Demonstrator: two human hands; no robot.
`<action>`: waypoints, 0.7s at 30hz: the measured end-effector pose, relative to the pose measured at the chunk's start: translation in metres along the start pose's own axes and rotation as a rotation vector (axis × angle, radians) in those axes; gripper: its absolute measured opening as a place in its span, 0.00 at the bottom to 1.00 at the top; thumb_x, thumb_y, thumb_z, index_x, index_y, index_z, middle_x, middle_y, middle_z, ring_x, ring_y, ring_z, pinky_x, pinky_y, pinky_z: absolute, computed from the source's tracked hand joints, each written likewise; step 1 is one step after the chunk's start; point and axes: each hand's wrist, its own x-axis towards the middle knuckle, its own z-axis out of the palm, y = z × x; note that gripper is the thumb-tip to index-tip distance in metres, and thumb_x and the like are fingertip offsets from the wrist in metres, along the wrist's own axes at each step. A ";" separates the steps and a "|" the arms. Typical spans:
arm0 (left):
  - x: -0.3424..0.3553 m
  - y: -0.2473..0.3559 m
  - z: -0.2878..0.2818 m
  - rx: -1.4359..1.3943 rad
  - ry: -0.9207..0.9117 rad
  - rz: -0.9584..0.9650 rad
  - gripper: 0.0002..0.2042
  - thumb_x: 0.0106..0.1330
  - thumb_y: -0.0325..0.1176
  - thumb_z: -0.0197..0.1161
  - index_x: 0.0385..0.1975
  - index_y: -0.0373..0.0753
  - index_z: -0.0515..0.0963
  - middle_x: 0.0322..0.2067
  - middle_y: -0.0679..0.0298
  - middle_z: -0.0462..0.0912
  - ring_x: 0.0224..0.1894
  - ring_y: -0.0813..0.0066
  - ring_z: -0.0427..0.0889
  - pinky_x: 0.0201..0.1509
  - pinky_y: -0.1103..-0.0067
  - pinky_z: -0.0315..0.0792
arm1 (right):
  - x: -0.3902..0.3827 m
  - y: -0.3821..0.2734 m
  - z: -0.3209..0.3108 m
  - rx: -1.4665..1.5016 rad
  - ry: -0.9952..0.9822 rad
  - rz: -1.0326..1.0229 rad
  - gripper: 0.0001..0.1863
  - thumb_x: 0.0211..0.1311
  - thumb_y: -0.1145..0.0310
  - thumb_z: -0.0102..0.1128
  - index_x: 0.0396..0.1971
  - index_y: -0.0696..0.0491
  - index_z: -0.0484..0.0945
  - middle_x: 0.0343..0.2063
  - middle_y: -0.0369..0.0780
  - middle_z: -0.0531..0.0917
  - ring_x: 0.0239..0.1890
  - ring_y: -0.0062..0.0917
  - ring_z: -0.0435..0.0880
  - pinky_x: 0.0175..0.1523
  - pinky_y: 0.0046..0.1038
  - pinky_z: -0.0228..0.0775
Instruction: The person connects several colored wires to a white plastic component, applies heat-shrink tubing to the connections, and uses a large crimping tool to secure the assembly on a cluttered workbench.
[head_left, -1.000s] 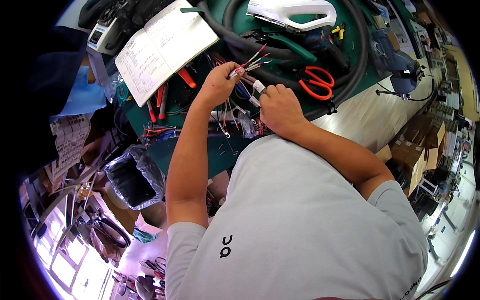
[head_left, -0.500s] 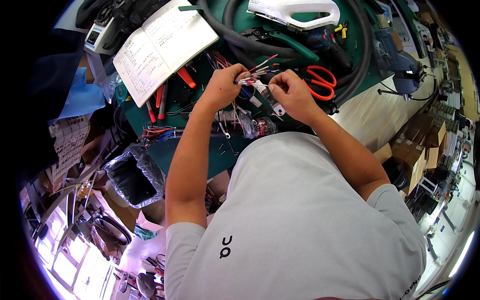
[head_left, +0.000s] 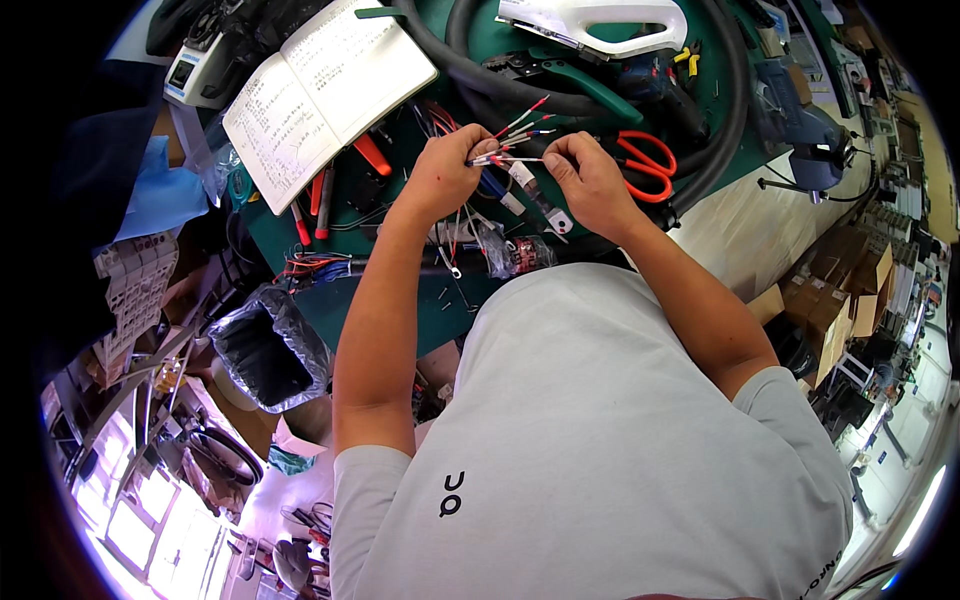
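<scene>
My left hand [head_left: 447, 176] is closed around a bunch of thin wires [head_left: 517, 130], whose red, white and dark tips fan out to the right. Between the thumb and fingers of my right hand [head_left: 592, 188] is the end of one wire [head_left: 525, 159] from that bunch, drawn out nearly level. Just below the wires lies a flat metal lug [head_left: 556, 219] on a cable. A thick dark cable [head_left: 420, 262] with a plastic-wrapped section runs across the bench nearer to me.
Red-handled scissors [head_left: 655, 168] lie right of my right hand. Beyond are green-handled pliers [head_left: 590, 88], a white handled tool [head_left: 600, 22] and a thick black hose [head_left: 735, 110]. An open notebook [head_left: 335, 90] lies at the far left, and a lined bin [head_left: 268, 350] stands below the bench.
My right fingers have moved up slightly, and the wire they pinch now lies more level. My left hand keeps its hold on the bunch, whose upper tips have shifted a little.
</scene>
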 end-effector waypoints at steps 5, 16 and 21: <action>-0.002 0.003 -0.001 -0.049 0.016 -0.005 0.07 0.66 0.30 0.55 0.35 0.32 0.75 0.27 0.54 0.80 0.29 0.64 0.77 0.37 0.76 0.70 | 0.001 0.001 0.000 -0.032 -0.013 -0.027 0.08 0.64 0.69 0.54 0.33 0.58 0.76 0.30 0.42 0.75 0.34 0.34 0.74 0.41 0.32 0.67; 0.000 -0.002 0.001 -0.094 -0.044 -0.070 0.10 0.71 0.33 0.53 0.35 0.30 0.74 0.25 0.62 0.78 0.29 0.79 0.72 0.36 0.80 0.69 | -0.004 -0.006 -0.005 -0.120 -0.017 -0.120 0.02 0.55 0.73 0.61 0.29 0.54 0.78 0.28 0.39 0.75 0.36 0.33 0.71 0.42 0.32 0.64; 0.001 -0.012 0.007 -0.140 0.033 0.000 0.07 0.66 0.29 0.57 0.35 0.32 0.76 0.24 0.53 0.80 0.22 0.70 0.76 0.30 0.77 0.69 | -0.006 -0.006 -0.005 -0.288 0.043 -0.321 0.05 0.51 0.76 0.63 0.28 0.54 0.77 0.29 0.39 0.75 0.36 0.35 0.71 0.42 0.32 0.65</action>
